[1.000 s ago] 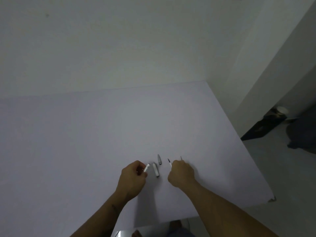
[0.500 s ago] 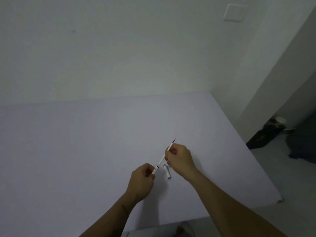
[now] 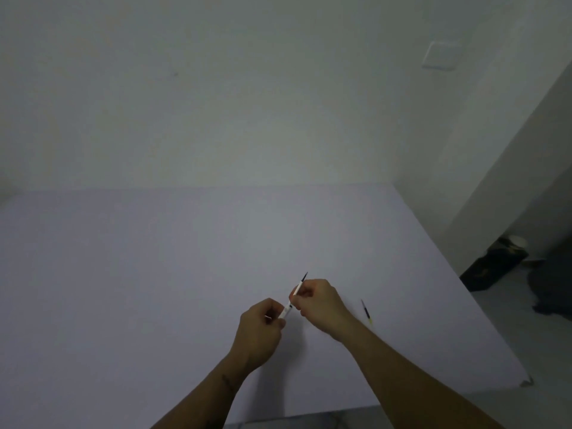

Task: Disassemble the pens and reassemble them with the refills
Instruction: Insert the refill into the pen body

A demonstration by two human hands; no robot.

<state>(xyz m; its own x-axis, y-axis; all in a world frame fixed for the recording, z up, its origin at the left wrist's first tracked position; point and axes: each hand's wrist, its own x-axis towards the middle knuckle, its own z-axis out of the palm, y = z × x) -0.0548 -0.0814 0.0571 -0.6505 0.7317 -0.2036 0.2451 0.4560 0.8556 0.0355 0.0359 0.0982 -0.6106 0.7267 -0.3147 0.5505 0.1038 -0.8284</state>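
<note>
My left hand [image 3: 260, 329] is closed around a white pen barrel [image 3: 285, 312] whose open end points up and to the right. My right hand [image 3: 322, 301] pinches a thin white refill [image 3: 299, 286] with a dark tip pointing up; its lower end meets the barrel's mouth between the two hands. A second refill [image 3: 366, 312], dark with a yellowish end, lies on the table just right of my right wrist. The other pen parts seen earlier are hidden behind my hands.
The pale lilac table [image 3: 154, 274] runs to the wall at the back. Its right edge drops to the floor, where a dark box [image 3: 492, 263] and a dark bundle [image 3: 554, 292] sit. A wall switch plate [image 3: 441, 55] is at the upper right.
My right hand picked the refill up off the table and brought it to the barrel in my left hand. Both hands rose and came together. The view tilted upward.
</note>
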